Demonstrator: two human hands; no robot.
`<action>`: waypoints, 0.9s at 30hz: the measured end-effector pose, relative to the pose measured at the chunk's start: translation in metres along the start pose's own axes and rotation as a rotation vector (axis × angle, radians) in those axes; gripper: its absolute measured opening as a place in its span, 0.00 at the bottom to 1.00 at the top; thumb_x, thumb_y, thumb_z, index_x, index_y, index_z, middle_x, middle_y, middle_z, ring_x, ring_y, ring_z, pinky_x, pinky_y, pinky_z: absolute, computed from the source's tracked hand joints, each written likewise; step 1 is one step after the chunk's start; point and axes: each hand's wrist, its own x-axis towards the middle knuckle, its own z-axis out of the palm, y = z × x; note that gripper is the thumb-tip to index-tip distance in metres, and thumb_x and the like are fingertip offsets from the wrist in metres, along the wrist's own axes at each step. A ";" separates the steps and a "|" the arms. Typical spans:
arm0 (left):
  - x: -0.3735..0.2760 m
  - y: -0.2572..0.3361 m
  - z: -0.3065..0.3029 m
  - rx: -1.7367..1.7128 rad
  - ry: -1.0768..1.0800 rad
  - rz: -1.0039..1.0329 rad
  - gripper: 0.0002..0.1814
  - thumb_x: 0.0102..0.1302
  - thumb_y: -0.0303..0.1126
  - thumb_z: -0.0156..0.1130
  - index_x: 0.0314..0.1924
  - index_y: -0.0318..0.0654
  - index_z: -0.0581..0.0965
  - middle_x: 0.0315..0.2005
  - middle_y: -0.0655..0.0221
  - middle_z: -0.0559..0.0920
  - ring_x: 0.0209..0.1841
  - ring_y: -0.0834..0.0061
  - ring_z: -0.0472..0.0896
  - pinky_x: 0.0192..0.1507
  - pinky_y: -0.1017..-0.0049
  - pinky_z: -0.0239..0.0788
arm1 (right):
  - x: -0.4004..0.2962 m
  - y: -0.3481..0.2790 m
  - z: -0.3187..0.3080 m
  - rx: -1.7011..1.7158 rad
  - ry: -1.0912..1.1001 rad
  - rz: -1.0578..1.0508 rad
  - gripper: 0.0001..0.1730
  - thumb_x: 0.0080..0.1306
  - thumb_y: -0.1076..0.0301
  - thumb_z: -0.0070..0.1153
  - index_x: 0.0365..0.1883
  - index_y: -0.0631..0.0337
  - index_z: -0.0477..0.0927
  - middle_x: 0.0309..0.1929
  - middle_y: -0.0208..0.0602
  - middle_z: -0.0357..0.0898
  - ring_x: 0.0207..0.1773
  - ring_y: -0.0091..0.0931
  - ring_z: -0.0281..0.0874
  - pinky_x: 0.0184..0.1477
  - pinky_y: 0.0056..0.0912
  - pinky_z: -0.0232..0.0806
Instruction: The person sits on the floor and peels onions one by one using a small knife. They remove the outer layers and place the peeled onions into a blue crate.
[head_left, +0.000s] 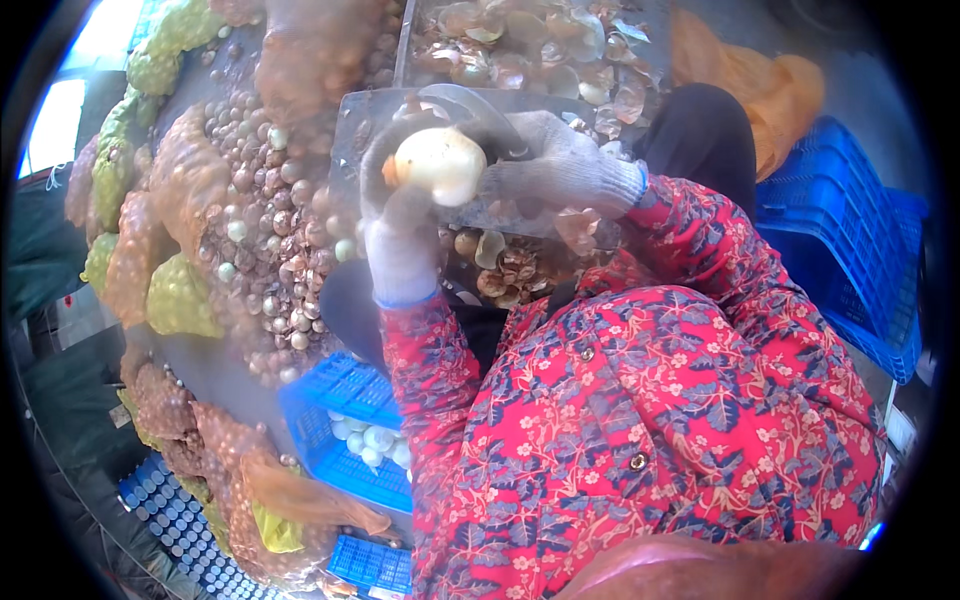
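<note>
My left hand (397, 217), in a white knit glove with a darkened palm, holds a pale peeled onion (441, 165) with a brownish tip at one end. Close on the onion's right side is my right hand (566, 165), gloved the same way, its thumb reaching the onion's edge. A curved grey strip (480, 109) arches above the onion beside the right fingers; blur hides what it is and whether the right hand grips it. Below both hands lies a grey board (360, 124) with scraps of onion skin (577, 229) on it.
Loose onion skins (525, 45) fill a tray beyond the board. Unpeeled onions (270, 217) and filled mesh sacks (187, 300) cover the floor at left. A blue crate (315, 442) holds white onions (375, 442). More blue crates (847, 210) stand at right, near an orange mesh sack (750, 82).
</note>
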 end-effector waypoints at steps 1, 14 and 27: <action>0.000 0.002 0.002 0.022 0.048 -0.058 0.45 0.60 0.43 0.75 0.70 0.31 0.64 0.63 0.54 0.75 0.63 0.56 0.77 0.66 0.56 0.70 | 0.001 -0.003 -0.001 -0.036 0.037 -0.004 0.32 0.66 0.60 0.66 0.67 0.56 0.76 0.36 0.26 0.85 0.24 0.13 0.75 0.23 0.17 0.66; -0.004 -0.021 -0.004 -0.168 0.052 -0.061 0.43 0.57 0.30 0.74 0.72 0.42 0.64 0.65 0.59 0.73 0.67 0.59 0.72 0.70 0.58 0.65 | 0.000 0.001 0.010 -0.916 0.225 -0.322 0.38 0.60 0.62 0.64 0.70 0.55 0.68 0.44 0.52 0.83 0.45 0.48 0.84 0.46 0.47 0.77; -0.011 -0.022 0.023 0.031 0.121 -0.063 0.40 0.58 0.24 0.68 0.71 0.37 0.64 0.61 0.57 0.75 0.64 0.59 0.75 0.69 0.57 0.67 | 0.004 0.016 0.004 -1.062 0.237 -0.332 0.34 0.59 0.62 0.64 0.64 0.60 0.72 0.39 0.52 0.84 0.41 0.47 0.85 0.40 0.48 0.77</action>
